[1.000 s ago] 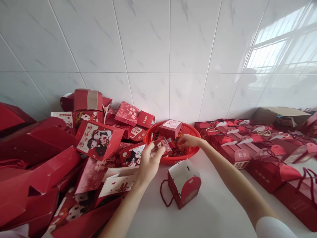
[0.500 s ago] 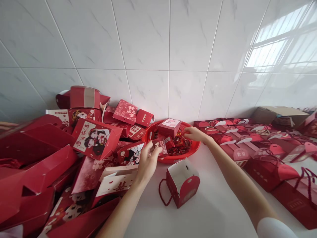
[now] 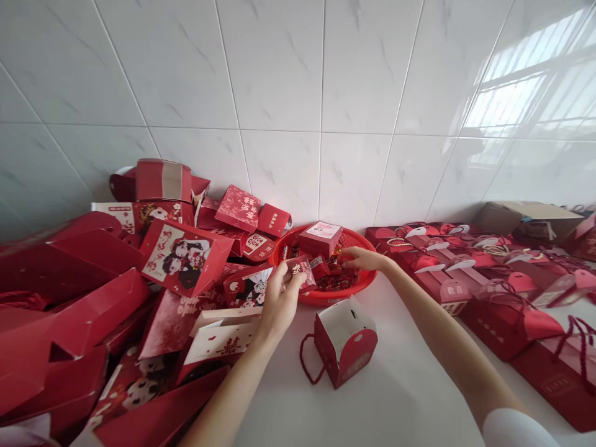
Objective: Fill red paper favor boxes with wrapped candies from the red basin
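My left hand point(image 3: 283, 297) is closed on a small red packet point(image 3: 302, 273) at the near left rim of a red basket point(image 3: 361, 287). My right hand point(image 3: 361, 258) reaches over the basket's right side, its fingers down among red-wrapped sweets point(image 3: 334, 279); its fingertips are partly hidden, so I cannot tell whether they grip anything. A closed red box with a pink top point(image 3: 321, 238) rests in the back of the basket. In front of the basket stands an open red box point(image 3: 347, 347) with a white inside and a dark red cord handle on its left.
A large heap of red boxes point(image 3: 186, 257) fills the left side. Rows of red boxes with cord handles point(image 3: 493, 273) stand on the right, with a brown carton point(image 3: 526, 217) behind them. A tiled wall point(image 3: 279, 74) rises behind the white table point(image 3: 400, 397).
My right hand has moved a little left and lower, into the sweets. My left hand still holds the packet in nearly the same place. The view has shifted slightly.
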`<state>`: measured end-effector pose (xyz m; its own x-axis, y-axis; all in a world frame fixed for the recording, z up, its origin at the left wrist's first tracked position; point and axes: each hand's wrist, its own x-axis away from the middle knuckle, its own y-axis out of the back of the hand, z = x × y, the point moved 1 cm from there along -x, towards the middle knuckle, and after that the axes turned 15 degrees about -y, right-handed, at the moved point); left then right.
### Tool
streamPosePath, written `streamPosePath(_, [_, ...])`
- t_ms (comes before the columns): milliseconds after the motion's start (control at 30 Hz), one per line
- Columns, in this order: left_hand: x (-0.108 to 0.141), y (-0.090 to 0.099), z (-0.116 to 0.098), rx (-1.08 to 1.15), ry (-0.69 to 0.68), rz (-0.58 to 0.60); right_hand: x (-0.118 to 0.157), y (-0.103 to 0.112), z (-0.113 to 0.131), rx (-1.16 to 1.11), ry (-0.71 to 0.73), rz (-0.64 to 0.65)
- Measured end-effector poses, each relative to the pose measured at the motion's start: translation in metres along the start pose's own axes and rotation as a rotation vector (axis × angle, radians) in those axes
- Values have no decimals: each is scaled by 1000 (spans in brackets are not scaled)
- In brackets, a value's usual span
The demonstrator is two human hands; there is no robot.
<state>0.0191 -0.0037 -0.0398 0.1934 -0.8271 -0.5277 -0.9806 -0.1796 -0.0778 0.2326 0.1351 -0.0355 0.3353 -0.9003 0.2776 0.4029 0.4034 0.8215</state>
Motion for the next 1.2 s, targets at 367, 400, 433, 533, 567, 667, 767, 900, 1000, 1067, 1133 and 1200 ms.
streamPosePath(367, [0, 3, 4, -78, 15, -98, 10, -6, 16, -689, 86, 106])
streamPosePath(400, [0, 4, 4, -84, 7, -91, 8, -10, 20, -541, 78, 99])
streamPosePath(433, [0, 4, 4, -89, 0, -86, 7, -15, 25, -383, 69, 96])
streamPosePath(533, [0, 5, 4, -96, 1, -79, 0, -28, 36, 26, 53, 82])
streamPosePath(567, [0, 5, 4, -100, 2, -77, -2, -31, 40, 85, 49, 86])
streamPosePath(667, [-1, 5, 4, -116, -20, -73, -3, -37, 48, 267, 45, 99])
streamPosePath(767, [-2, 6, 5, -127, -62, -108, 2, -38, 54, 382, 63, 113])
streamPosePath(900, [-3, 8, 6, -108, -80, -174, 5, -39, 68, 441, 78, 61])
streamPosePath(1000, [-3, 8, 6, -79, -49, -177, -4, -46, 82, 455, 11, -10])
streamPosePath(1067, [-3, 8, 5, -73, -41, -176, -13, -53, 90, 436, -42, -36])
streamPosePath(1133, [-3, 8, 5, -70, -42, -175, -21, -60, 96, 398, -77, -35])
streamPosePath(1200, [-2, 8, 7, -63, -46, -169, -26, -64, 99, 350, -101, -45])
